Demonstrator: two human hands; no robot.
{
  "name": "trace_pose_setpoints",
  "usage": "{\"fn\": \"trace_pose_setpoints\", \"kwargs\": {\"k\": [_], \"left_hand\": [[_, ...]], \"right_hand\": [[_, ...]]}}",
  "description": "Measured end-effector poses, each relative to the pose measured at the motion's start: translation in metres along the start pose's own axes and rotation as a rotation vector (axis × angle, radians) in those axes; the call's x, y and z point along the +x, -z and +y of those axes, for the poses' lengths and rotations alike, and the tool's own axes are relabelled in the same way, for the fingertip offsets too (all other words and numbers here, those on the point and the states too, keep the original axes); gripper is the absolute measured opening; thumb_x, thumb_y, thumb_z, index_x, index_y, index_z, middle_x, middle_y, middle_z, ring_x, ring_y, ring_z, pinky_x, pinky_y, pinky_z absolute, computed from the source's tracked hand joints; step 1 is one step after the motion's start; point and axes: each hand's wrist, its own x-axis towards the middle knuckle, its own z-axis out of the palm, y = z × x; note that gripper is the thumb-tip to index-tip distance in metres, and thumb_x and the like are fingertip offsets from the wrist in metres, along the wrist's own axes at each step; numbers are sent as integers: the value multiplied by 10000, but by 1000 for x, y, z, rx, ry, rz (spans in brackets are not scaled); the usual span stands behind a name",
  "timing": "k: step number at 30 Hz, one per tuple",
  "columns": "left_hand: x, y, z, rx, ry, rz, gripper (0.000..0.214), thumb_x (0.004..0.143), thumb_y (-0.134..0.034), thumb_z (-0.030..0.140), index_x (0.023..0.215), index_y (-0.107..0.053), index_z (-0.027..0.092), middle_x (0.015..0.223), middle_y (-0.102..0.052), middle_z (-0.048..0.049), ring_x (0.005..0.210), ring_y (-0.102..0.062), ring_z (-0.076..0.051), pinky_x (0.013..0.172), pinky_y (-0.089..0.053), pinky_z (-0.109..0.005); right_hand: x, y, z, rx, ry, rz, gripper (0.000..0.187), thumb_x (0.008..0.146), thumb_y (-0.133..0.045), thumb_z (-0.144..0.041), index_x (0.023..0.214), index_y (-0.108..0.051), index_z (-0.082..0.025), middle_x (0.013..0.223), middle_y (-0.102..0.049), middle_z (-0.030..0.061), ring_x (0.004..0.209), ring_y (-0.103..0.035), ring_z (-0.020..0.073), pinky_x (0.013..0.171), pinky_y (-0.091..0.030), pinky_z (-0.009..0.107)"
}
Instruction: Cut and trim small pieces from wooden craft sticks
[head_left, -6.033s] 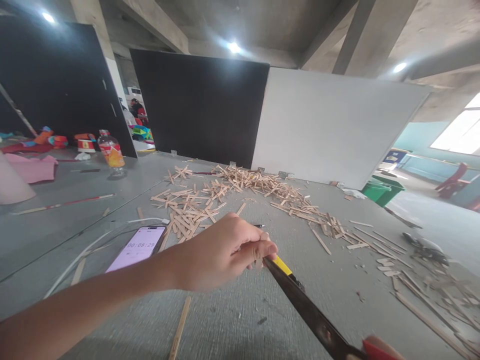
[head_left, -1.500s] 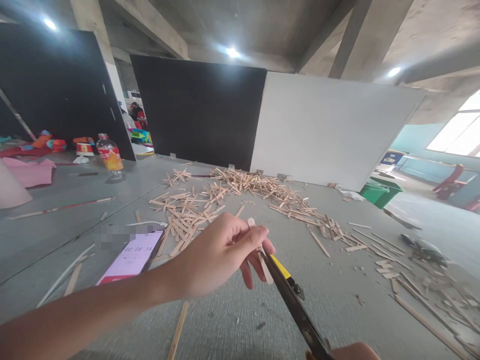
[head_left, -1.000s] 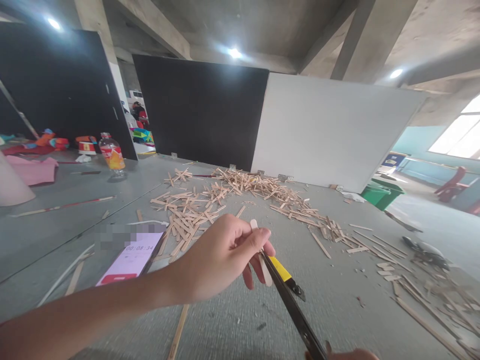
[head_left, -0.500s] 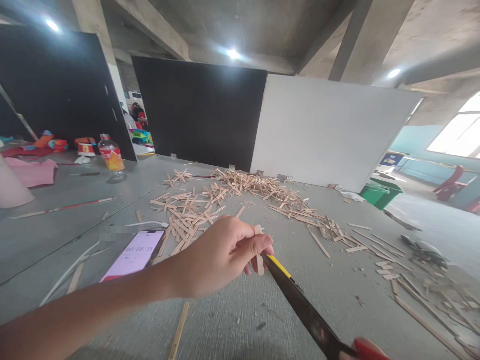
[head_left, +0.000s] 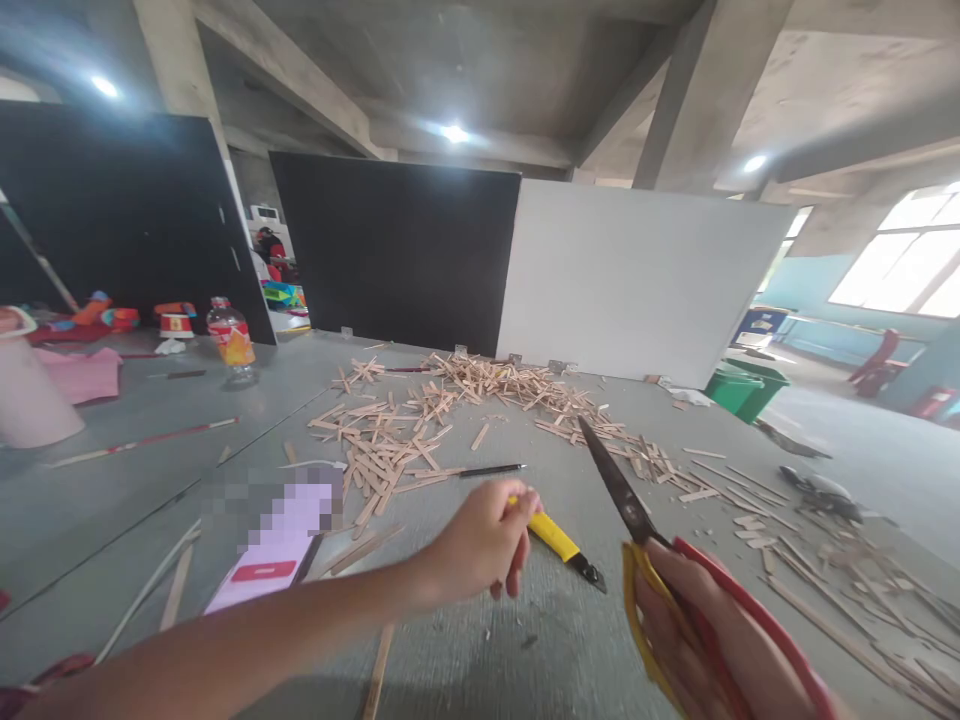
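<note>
My left hand (head_left: 487, 540) is closed over the middle of the table, thumb and index fingertip pressed together. Whatever it pinches, if anything, I cannot make out. Right behind those fingers a yellow utility knife (head_left: 553, 538) lies on the table, partly covered by the hand. My right hand (head_left: 697, 620) grips the red and yellow handles of a pair of scissors (head_left: 619, 490). Its dark blades look together and point forward and left, apart from my left hand. Beyond my left hand rest a black pen (head_left: 491, 470) and a short wooden craft stick (head_left: 480, 436).
A heap of craft sticks (head_left: 382, 455) spreads across the grey table, with more scraps (head_left: 840, 600) at the right. A phone (head_left: 274, 545) lies left of my hand. Farther left stand a drink bottle (head_left: 231, 342) and a pale cone (head_left: 34, 390). Upright black and white panels (head_left: 637, 280) stand behind.
The scissors have moved up and right, away from my left hand. The craft stick that my left fingers held is no longer visible in them. The pen has come into view.
</note>
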Motion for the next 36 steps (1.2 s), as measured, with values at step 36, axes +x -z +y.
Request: {"fn": "trace_pose_setpoints", "kwargs": {"k": [36], "left_hand": [[-8, -40, -60, -175, 6, -4, 477, 985, -427, 706, 1023, -455, 232, 670, -285, 98, 520, -199, -102, 429, -196, -218]], "right_hand": [[33, 6, 62, 189, 91, -20, 558, 978, -450, -710, 701, -480, -227, 477, -436, -66, 394, -385, 93, 398, -302, 212]]}}
